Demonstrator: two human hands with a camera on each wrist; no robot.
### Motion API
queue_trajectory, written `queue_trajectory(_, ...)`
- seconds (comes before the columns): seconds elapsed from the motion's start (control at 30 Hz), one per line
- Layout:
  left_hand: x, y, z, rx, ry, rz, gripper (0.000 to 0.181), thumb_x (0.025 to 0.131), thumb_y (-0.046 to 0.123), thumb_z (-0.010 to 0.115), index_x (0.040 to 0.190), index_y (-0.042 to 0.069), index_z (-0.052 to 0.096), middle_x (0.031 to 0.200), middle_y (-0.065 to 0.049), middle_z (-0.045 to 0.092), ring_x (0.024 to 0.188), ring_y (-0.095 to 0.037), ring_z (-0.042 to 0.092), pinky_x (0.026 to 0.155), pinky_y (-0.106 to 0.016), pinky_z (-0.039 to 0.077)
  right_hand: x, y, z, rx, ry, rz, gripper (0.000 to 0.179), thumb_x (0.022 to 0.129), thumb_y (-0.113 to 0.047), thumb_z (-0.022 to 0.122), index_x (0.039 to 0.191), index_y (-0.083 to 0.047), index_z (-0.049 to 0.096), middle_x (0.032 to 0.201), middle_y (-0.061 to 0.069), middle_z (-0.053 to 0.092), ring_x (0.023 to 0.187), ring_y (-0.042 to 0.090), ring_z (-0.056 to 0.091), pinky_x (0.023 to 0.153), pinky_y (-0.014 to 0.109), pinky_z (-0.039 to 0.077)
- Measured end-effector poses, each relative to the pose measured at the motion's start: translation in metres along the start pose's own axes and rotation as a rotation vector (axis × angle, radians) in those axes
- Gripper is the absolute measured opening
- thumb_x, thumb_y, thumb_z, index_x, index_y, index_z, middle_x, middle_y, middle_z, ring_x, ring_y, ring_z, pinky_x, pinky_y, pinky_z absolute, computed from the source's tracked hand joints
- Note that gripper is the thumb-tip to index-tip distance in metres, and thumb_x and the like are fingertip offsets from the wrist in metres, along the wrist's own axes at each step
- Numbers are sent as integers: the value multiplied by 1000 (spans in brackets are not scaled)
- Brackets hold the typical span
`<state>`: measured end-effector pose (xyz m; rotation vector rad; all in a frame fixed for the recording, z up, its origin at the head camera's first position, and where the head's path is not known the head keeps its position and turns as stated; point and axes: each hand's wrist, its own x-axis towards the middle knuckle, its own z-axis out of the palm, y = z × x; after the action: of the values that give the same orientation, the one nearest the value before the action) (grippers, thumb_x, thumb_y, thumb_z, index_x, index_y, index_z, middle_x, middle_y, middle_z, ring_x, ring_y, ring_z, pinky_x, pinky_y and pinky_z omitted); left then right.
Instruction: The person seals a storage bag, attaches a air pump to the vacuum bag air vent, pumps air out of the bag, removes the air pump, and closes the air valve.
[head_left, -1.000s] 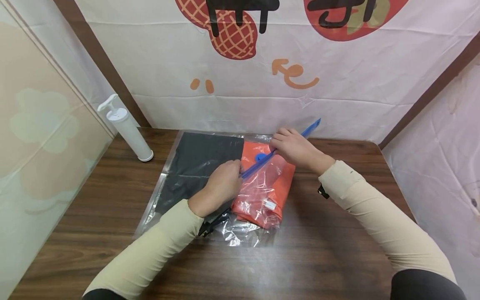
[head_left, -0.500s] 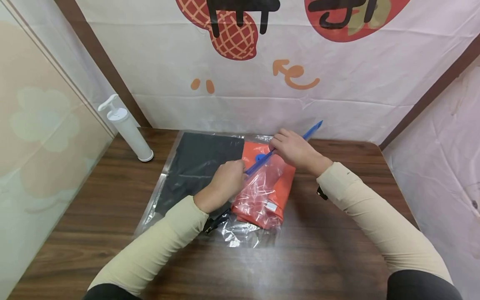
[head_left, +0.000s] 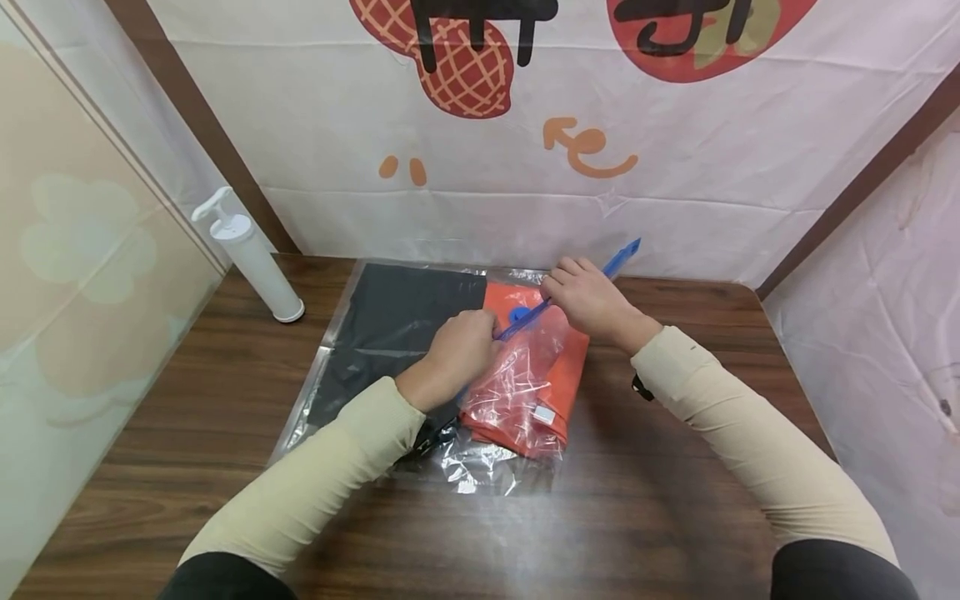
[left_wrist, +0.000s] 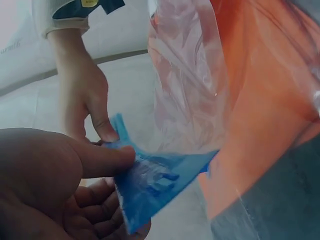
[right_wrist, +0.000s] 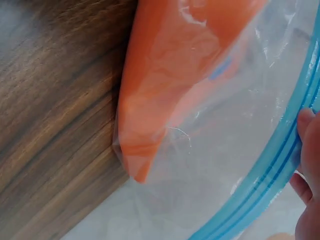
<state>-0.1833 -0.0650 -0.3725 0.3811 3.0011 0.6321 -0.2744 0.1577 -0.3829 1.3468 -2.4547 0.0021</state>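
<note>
Zip run: since the earlier frames, my left hand [head_left: 454,352] has slid up the long blue plastic zip strip [head_left: 527,318], closer to my right hand [head_left: 591,298], which stays about where it was.
Left grip: thumb and fingers pinch the strip.
Right grip: pinches it too, farther up, with the strip's end jutting past my knuckles.
Plastic: glossy clear plastic bag [head_left: 487,477] lying on the brown wood-grain tabletop [head_left: 652,500], the strip raised over it.
Under the film: folded bright-orange cloth [head_left: 568,377] right, flat dark-grey panel [head_left: 401,325] left.
Beside the strip: round blue plastic valve [head_left: 519,314].
Back left: white cylindrical plastic pump [head_left: 261,271], apart from the bag.
</note>
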Motion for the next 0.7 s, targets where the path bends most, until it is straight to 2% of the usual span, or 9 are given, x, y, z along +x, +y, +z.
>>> queue_trajectory(0.17, 4, -1, -1, 29, -27, -1, 20, 93, 13, 75, 75, 10, 66, 74, -5, 68, 72, -21, 66, 66, -42, 55, 2, 3, -5, 48, -48, 65, 2, 97, -8, 68, 99, -9, 69, 99, 8, 68, 102, 28, 55, 99, 46, 44)
queue_trajectory(0.27, 4, -2, -2, 20, -34, -8, 23, 93, 13, 74, 72, 11, 65, 71, -3, 65, 69, -19, 62, 66, -41, 53, -1, 8, -7, 79, -63, 96, 3, 99, -9, 66, 99, -9, 69, 98, 7, 67, 103, 28, 54, 99, 46, 43)
queue_trajectory(0.47, 4, -5, 0, -8, -41, -21, 12, 92, 12, 73, 81, 9, 70, 79, -4, 69, 72, -19, 63, 68, -39, 53, -4, 6, -3, 66, -19, 80, 7, 94, 2, 65, 96, -4, 68, 96, 11, 70, 97, 30, 55, 96, 47, 43)
queue_trajectory(0.7, 2, -10, 2, -39, -18, -14, 11, 91, 11, 72, 80, 9, 72, 81, -6, 71, 77, -22, 66, 72, -42, 54, -5, 10, -7, 130, -29, 105, 1, 96, -8, 69, 97, -7, 69, 96, 7, 68, 101, 29, 55, 98, 47, 42)
